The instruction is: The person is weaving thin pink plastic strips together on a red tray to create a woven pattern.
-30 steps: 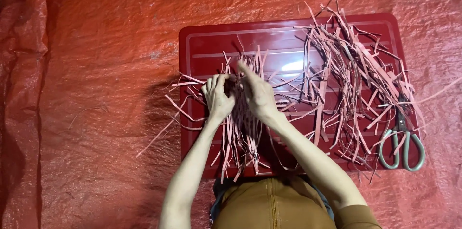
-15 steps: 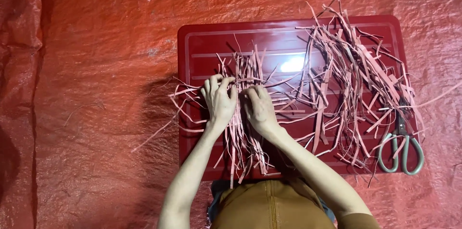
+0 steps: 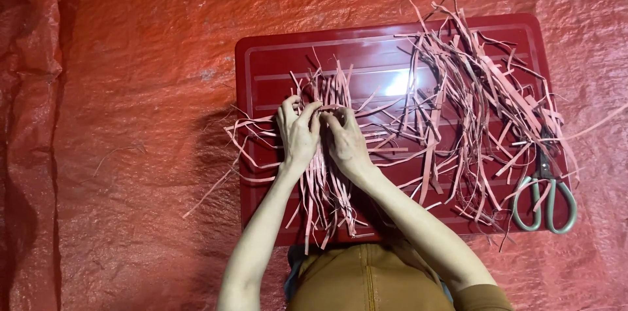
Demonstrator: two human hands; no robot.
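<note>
Both hands sit close together over the left half of a red tray, thumbs and fingertips nearly meeting. The left hand and right hand are each pinched narrow on the upper part of a bundle of thin pink strips, which lies lengthwise from the tray's middle down past its near edge. The bundle reads as partly gathered — its core strips run parallel, but a number of loose ones splay sideways to the left over the tray's rim and onto the red tarp. A bigger tangled pile of the same strips covers the tray's right half, unsorted, well apart from the hands. Scissors rest closed at the pile's right edge, untouched. Judgement: one bundle in hand, most of the strips left to go.
</note>
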